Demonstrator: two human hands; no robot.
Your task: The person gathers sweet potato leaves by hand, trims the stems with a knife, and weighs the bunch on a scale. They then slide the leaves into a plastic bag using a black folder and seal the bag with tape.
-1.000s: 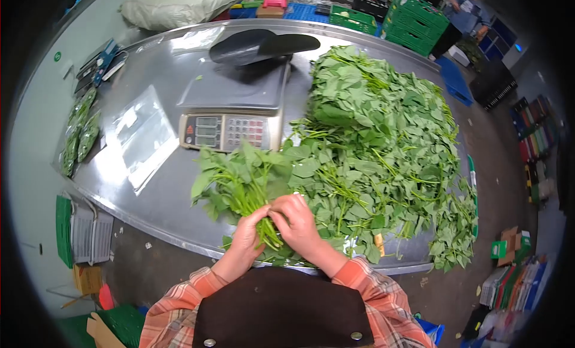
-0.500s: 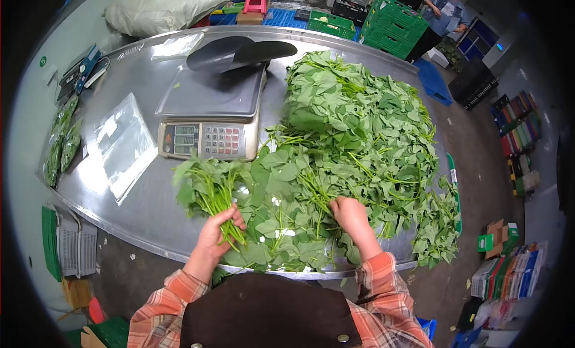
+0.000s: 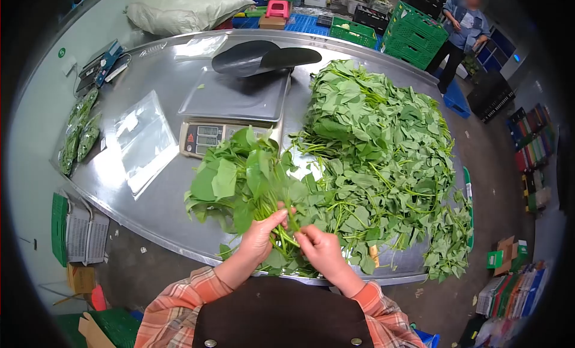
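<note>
Left hand (image 3: 259,235) closed round a bunch of leafy stems (image 3: 224,180), above the table (image 3: 171,207); leaves hide much of the scale (image 3: 195,143) behind. Right hand (image 3: 323,250) curled, pinching a stem (image 3: 291,217) beside it; blurred, perhaps part of the bunch. Leaf pile (image 3: 383,144) right, underside hidden.

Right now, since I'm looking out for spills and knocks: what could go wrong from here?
Part of the heap seems to hang past the right edge of the table, so some of it might drop off. The bunch in the left hand covers part of the scale in this view, so it could brush against it.
</note>
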